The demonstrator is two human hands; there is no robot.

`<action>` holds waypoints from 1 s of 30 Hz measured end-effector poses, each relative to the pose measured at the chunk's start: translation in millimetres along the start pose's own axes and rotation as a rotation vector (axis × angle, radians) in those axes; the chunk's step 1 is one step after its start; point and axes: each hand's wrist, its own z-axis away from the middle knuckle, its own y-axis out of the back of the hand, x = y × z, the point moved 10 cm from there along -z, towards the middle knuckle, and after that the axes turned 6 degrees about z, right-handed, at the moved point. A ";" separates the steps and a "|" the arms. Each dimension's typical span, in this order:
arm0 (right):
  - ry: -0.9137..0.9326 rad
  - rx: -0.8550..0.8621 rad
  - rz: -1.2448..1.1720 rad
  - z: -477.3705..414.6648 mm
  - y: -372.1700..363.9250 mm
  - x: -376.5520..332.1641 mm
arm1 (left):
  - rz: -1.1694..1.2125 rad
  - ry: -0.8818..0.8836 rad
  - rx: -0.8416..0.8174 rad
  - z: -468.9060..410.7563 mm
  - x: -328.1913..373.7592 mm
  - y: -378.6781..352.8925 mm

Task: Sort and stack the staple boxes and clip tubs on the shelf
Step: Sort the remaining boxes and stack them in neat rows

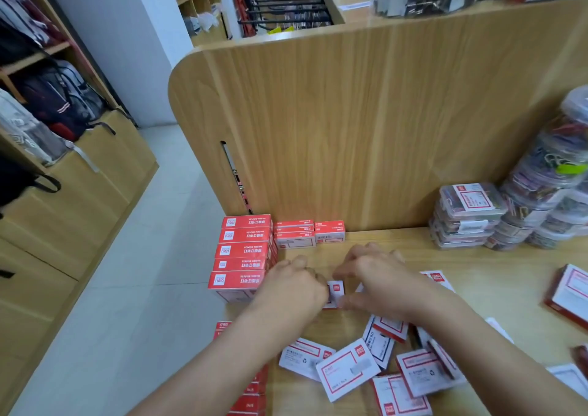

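My left hand [294,283] and my right hand [378,277] meet over a small red-and-white staple box [335,291] on the wooden shelf [477,275]. Both hands curl round its ends, and most of the box is hidden. A row of larger red staple boxes [245,256] lines the shelf's left edge. Small stacked staple boxes [308,234] stand against the back panel. Several loose staple boxes [346,368] lie scattered near me. Clear clip tubs [467,215] are stacked at the right, with round tubs of coloured clips [547,174] beside them.
A tall wooden divider panel [366,123] closes the back of the shelf. The tiled aisle floor [133,288] drops away at the left, with backpacks [60,97] on shelving beyond it. More red boxes [251,396] sit at the shelf's near-left edge. Another box [569,294] lies far right.
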 end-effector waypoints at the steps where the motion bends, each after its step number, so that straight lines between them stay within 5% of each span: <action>1: 0.013 0.004 0.043 -1.7 -2.9 -4.4 | 0.005 -0.013 0.028 0.0 0.2 3.1; 8: -0.077 0.196 -0.349 -9.3 11.0 6.0 | 0.112 -0.011 0.444 19.2 -9.4 36.9; 14: -0.084 0.417 -0.267 -26.3 25.0 -6.6 | 0.605 0.406 0.768 68.8 -100.0 56.5; 19: -0.093 0.475 -0.207 -39.0 28.8 -17.4 | 0.906 0.723 0.479 81.4 -147.8 -11.0; 30: -0.170 0.527 -0.119 -45.8 29.7 -18.9 | 1.170 0.716 0.456 75.1 -143.9 -33.2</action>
